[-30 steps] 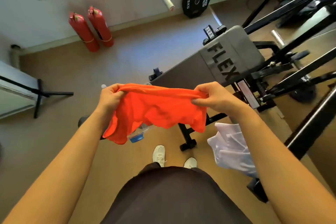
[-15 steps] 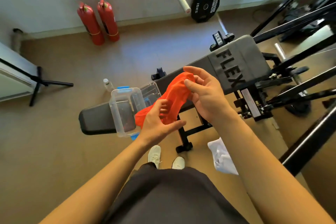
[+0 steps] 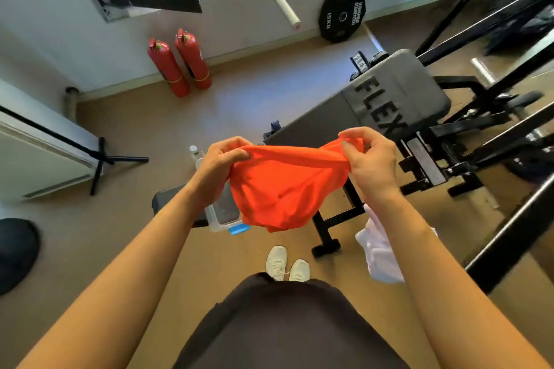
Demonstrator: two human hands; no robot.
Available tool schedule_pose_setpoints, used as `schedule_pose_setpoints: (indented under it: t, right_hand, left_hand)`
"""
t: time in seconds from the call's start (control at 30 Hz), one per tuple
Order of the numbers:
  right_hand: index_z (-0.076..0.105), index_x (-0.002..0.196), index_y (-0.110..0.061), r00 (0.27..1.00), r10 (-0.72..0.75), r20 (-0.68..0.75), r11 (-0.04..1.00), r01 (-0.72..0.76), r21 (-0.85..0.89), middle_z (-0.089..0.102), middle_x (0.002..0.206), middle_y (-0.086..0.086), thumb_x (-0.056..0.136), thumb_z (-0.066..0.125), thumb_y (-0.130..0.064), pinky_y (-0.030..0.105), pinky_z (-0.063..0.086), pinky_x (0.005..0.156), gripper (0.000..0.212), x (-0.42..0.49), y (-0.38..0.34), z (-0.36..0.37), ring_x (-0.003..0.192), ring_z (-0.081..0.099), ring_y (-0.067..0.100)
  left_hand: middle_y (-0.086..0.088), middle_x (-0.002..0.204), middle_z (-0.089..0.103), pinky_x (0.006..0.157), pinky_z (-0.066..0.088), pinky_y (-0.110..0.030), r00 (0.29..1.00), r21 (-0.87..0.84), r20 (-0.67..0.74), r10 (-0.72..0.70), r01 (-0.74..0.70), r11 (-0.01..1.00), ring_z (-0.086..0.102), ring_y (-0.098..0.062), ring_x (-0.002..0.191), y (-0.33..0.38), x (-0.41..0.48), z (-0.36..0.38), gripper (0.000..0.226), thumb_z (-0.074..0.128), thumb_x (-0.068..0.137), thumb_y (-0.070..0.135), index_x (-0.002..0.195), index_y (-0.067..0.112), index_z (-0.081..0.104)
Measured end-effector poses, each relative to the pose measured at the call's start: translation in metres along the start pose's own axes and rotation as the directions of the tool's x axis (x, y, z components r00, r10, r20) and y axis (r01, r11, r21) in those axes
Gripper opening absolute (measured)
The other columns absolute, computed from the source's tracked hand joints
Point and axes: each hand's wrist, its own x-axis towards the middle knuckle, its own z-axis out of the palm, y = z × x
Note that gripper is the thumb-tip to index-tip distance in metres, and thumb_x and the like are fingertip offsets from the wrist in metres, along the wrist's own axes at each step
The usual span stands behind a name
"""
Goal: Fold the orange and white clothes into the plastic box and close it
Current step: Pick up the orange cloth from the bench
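I hold the orange garment (image 3: 284,186) stretched in the air between both hands, above the gym bench. My left hand (image 3: 220,163) grips its left top edge and my right hand (image 3: 370,159) pinches its right top edge. The cloth hangs down in a loose pouch. Behind it, the clear plastic box (image 3: 220,214) with a blue clip sits on the bench seat, mostly hidden by the cloth. The white garment (image 3: 379,252) lies crumpled low on the right, partly behind my right forearm.
A grey FLEX bench (image 3: 392,99) with black legs runs from centre to upper right. Black rack bars (image 3: 506,237) cross the right side. Two red extinguishers (image 3: 180,64) stand by the wall. A small bottle (image 3: 195,151) stands on the floor, and a black dome (image 3: 15,252) sits left.
Half a second ago my hands were close together with the orange garment bunched; they have since moved apart and spread it wide, covering most of the box.
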Motion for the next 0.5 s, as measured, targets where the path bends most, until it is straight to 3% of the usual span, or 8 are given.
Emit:
schedule_pose_setpoints:
  t: [0.17, 0.33, 0.4, 0.5]
  right_hand:
    - [0.079, 0.095, -0.017, 0.977, 0.123, 0.174, 0.987, -0.103, -0.124, 0.076, 0.085, 0.001, 0.087, 0.074, -0.017, 0.042, 0.061, 0.076, 0.009, -0.026, 0.054, -0.006, 0.082, 0.072, 0.021]
    - [0.075, 0.1, -0.008, 0.903, 0.248, 0.35, 0.946, -0.304, 0.113, 0.076, 0.09, 0.012, 0.086, 0.077, -0.027, 0.041, 0.061, 0.073, 0.024, -0.071, 0.082, -0.023, 0.081, 0.073, 0.03]
    - [0.073, 0.1, -0.008, 0.897, 0.277, 0.344, 0.948, -0.313, 0.053, 0.075, 0.088, 0.009, 0.075, 0.084, -0.033, 0.035, 0.062, 0.073, 0.037, -0.089, 0.098, -0.026, 0.08, 0.073, 0.025]
    - [0.071, 0.09, -0.016, 0.935, 0.29, 0.205, 0.953, -0.263, -0.149, 0.072, 0.08, 0.001, 0.078, 0.085, -0.031, 0.032, 0.057, 0.067, 0.023, -0.112, 0.124, -0.018, 0.074, 0.068, 0.017]
  left_hand:
    - [0.006, 0.06, 0.057, 0.045, 0.042, -0.017, 0.995, -0.063, 0.053, -0.083, 0.086, 0.994, 0.052, -0.007, 0.05, 0.015, -0.002, 0.022, 0.007, 0.065, 0.08, 0.022, 0.08, 0.015, 0.064]
    - [-0.004, 0.073, 0.063, 0.061, 0.05, -0.026, 0.966, -0.16, -0.122, -0.226, 0.206, 0.966, 0.058, -0.018, 0.067, -0.016, 0.01, 0.051, 0.011, 0.066, 0.093, 0.023, 0.083, 0.02, 0.069]
    - [-0.003, 0.072, 0.066, 0.063, 0.052, -0.028, 0.951, -0.223, -0.128, -0.282, 0.25, 0.942, 0.06, -0.016, 0.065, -0.03, 0.016, 0.059, 0.014, 0.064, 0.095, 0.021, 0.082, 0.02, 0.068]
    - [0.002, 0.067, 0.067, 0.064, 0.052, -0.027, 0.947, -0.192, -0.083, -0.311, 0.291, 0.937, 0.061, -0.012, 0.063, -0.058, 0.027, 0.061, 0.017, 0.065, 0.095, 0.019, 0.079, 0.019, 0.068]
